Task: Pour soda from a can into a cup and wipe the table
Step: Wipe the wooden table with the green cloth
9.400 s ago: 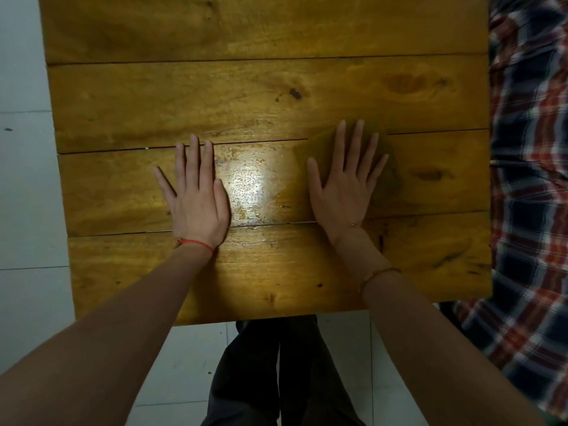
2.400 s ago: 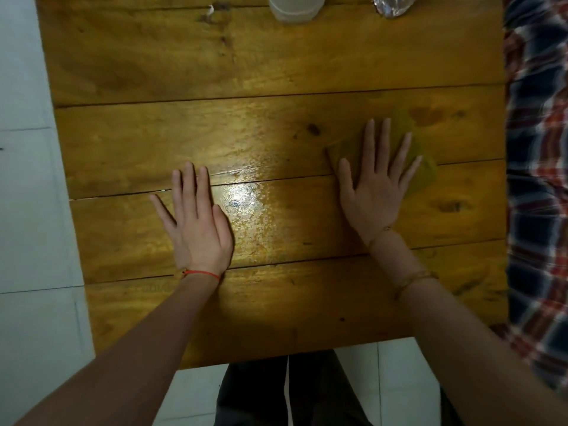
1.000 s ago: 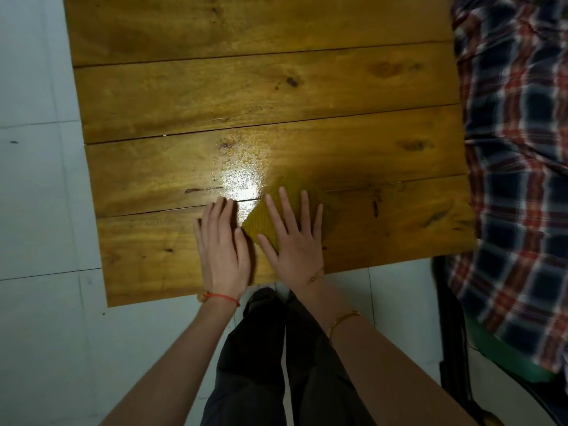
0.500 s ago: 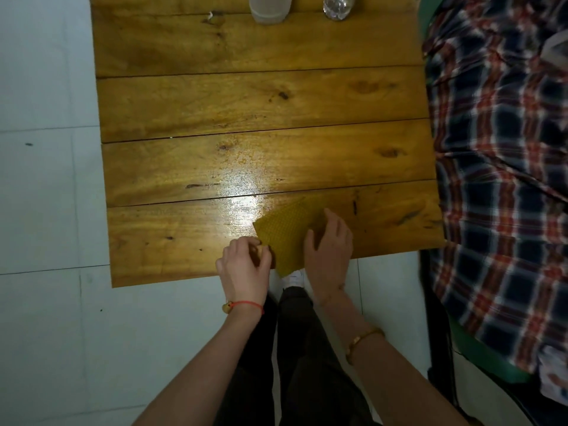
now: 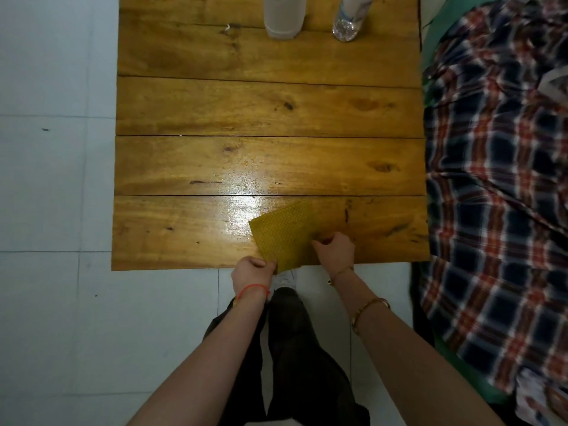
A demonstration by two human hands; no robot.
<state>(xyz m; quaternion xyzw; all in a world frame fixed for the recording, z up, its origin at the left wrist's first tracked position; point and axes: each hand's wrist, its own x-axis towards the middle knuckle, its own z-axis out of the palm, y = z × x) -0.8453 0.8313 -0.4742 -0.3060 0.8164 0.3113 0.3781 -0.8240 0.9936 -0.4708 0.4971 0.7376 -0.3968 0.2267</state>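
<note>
**Yellow cloth held at near desk edge by both hands**

Yellow textured cloth (image 5: 284, 236) lies on the nearest plank of the wooden desk (image 5: 184, 235), its lower corner hanging just past the near edge. Left hand (image 5: 250, 272), at that edge, has fingers curled and pinching the cloth's lower corner; a red string sits on this wrist. Right hand (image 5: 335, 250) rests on the cloth's right side, fingers curled into the fabric, gripping it; a thin gold bangle (image 5: 370, 309) sits on this forearm. Below the hands: dark trousers and one pale shoe (image 5: 285, 279) on white floor tiles.

Just beyond the cloth, a glossy wet-looking patch (image 5: 242, 204) reflects light across the seam between the first and second planks.

Far edge of desk: a translucent cup (image 5: 284, 16) stands left of a clear plastic bottle (image 5: 352, 18), near each other, both cut off by the frame top. Contents cannot be read.

Right of desk: plaid fabric (image 5: 498, 186) in navy, red and white, over something green.
</note>
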